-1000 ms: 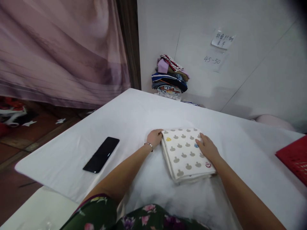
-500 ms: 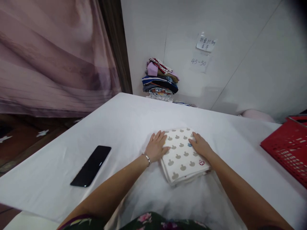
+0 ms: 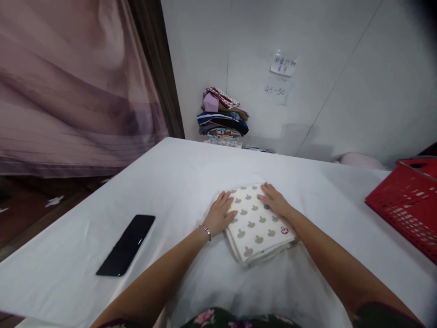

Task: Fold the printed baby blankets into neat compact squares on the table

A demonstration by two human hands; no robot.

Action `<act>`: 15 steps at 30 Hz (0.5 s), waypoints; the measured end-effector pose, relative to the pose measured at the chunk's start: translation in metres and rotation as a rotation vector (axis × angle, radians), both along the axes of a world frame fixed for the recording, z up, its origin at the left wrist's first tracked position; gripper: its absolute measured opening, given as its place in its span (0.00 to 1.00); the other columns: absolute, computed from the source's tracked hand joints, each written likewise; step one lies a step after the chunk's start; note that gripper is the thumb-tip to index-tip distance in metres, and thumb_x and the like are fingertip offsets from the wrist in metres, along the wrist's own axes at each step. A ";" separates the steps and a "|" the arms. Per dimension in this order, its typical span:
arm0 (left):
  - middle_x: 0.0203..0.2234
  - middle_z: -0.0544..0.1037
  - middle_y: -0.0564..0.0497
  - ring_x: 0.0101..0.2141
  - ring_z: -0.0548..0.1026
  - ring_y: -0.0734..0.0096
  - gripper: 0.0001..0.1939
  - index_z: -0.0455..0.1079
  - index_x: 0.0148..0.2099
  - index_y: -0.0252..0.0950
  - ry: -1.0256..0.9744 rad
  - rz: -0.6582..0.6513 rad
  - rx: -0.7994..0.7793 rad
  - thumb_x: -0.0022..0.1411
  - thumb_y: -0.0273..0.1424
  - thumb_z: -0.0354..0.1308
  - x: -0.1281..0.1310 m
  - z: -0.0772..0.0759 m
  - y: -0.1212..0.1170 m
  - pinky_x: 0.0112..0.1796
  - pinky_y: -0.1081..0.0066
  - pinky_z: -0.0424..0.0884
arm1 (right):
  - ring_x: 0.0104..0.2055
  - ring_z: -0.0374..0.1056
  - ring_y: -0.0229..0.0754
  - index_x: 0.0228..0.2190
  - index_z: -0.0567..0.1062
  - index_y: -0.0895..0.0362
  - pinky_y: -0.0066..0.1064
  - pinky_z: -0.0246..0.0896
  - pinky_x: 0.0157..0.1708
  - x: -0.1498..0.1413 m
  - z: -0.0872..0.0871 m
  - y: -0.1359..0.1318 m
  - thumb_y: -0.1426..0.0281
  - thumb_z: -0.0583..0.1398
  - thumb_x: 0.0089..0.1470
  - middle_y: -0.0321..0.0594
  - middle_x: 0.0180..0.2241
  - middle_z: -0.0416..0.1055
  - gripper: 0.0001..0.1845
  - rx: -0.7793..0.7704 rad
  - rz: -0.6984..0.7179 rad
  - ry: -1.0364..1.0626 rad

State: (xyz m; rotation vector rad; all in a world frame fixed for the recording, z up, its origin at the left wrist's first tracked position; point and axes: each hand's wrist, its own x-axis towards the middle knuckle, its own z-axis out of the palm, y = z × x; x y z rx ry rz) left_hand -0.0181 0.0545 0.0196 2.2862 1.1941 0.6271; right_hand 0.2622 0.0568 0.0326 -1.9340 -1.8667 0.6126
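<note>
A folded white cloth [image 3: 254,230] with a grey mushroom print lies in front of me, in a neat squarish bundle of several layers. My left hand [image 3: 220,215] rests flat along its left side, fingers spread, a silver bracelet on the wrist. On the cloth's upper right part lies my right hand [image 3: 276,200], palm down with the fingers apart. Both hands touch the cloth without gripping it. A few mushrooms in the print are coloured, one red and one blue.
The cloth lies on a white-covered table [image 3: 184,173]. A black phone [image 3: 126,246] is at the left, a red plastic basket [image 3: 406,205] at the right. Behind the far edge rises a stack of folded clothes [image 3: 223,120] against the wall. A pink curtain [image 3: 78,91] hangs at left.
The view has shifted slightly, so most things sit a little further left. My right hand has slid up toward the cloth's far edge; my left hand stays at the left side.
</note>
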 end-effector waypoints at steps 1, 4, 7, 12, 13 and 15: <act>0.64 0.51 0.45 0.63 0.44 0.62 0.26 0.59 0.60 0.35 -0.051 0.046 -0.010 0.62 0.41 0.47 0.000 0.001 0.002 0.60 0.59 0.48 | 0.65 0.42 0.46 0.60 0.55 0.51 0.42 0.40 0.61 0.005 0.003 0.002 0.50 0.49 0.55 0.39 0.64 0.44 0.35 -0.008 -0.053 0.103; 0.61 0.57 0.44 0.61 0.53 0.62 0.24 0.64 0.56 0.35 -0.169 0.286 -0.103 0.62 0.42 0.47 0.000 0.009 0.015 0.59 0.63 0.51 | 0.60 0.55 0.46 0.61 0.53 0.52 0.38 0.51 0.57 0.022 0.012 0.010 0.52 0.52 0.54 0.42 0.61 0.53 0.37 -0.064 -0.196 0.325; 0.52 0.69 0.42 0.53 0.65 0.58 0.25 0.66 0.54 0.35 -0.152 0.419 -0.367 0.59 0.44 0.51 -0.001 0.018 0.035 0.54 0.64 0.59 | 0.55 0.61 0.48 0.60 0.57 0.55 0.39 0.56 0.54 0.035 0.016 0.024 0.55 0.58 0.50 0.47 0.57 0.60 0.39 -0.166 -0.229 0.377; 0.40 0.77 0.42 0.40 0.75 0.59 0.20 0.72 0.41 0.34 -0.100 0.363 -0.623 0.49 0.43 0.59 -0.004 0.026 0.070 0.35 0.69 0.70 | 0.54 0.62 0.52 0.58 0.60 0.55 0.41 0.59 0.51 0.040 0.018 0.050 0.53 0.63 0.42 0.51 0.58 0.59 0.44 -0.342 -0.192 0.308; 0.38 0.78 0.43 0.37 0.75 0.60 0.18 0.72 0.38 0.34 -0.091 0.342 -0.665 0.47 0.41 0.61 -0.004 0.028 0.074 0.33 0.70 0.70 | 0.54 0.61 0.53 0.58 0.61 0.55 0.43 0.59 0.51 0.041 0.019 0.054 0.53 0.64 0.40 0.51 0.58 0.58 0.45 -0.361 -0.191 0.298; 0.33 0.79 0.45 0.34 0.75 0.61 0.15 0.73 0.33 0.35 -0.071 0.305 -0.730 0.42 0.38 0.64 -0.004 0.032 0.081 0.29 0.71 0.69 | 0.54 0.62 0.55 0.57 0.61 0.55 0.45 0.60 0.50 0.043 0.021 0.062 0.53 0.66 0.37 0.51 0.57 0.59 0.46 -0.387 -0.188 0.306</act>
